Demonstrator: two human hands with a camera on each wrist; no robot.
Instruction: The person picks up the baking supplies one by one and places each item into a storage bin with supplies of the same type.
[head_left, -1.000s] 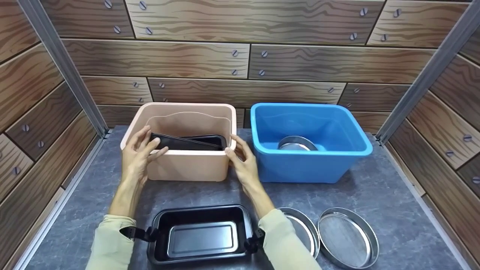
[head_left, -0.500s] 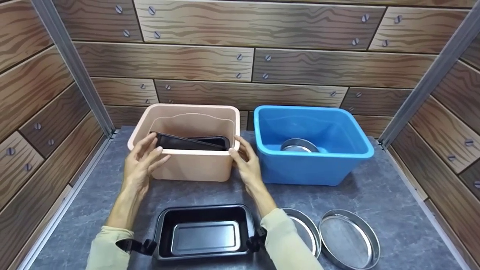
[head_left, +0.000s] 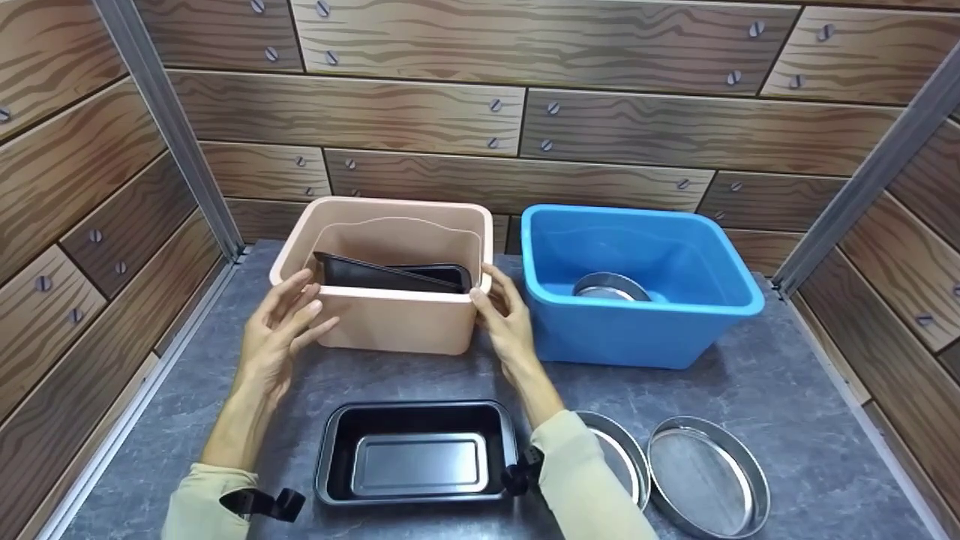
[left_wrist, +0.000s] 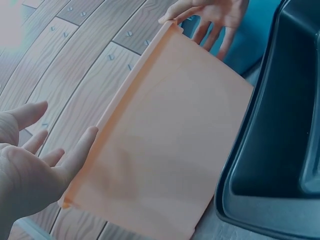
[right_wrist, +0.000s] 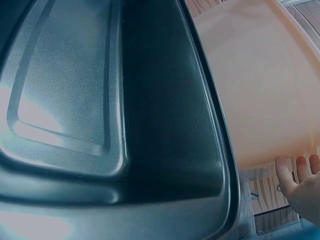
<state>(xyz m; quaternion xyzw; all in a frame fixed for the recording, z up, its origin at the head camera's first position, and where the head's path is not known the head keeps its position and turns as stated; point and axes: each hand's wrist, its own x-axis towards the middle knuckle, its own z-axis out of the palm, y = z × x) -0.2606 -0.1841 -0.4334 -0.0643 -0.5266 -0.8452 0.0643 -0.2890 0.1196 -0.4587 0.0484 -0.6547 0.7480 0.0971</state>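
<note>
Left hand (head_left: 281, 330) drawn back off the black pan (head_left: 390, 276) in the peach bin (head_left: 390, 319), fingers now spread at its lower-left corner; right hand (head_left: 508, 324) eased away from the rim

Your peach bin (head_left: 390, 322) stands upright on the grey tabletop, rectangular, open-topped, rolled rim. Inside it you have a black baking tray (head_left: 379, 274), tilted, left end raised against the left wall, right end lower. A second black tray (head_left: 439, 274) lies behind it, only partly visible.
</note>
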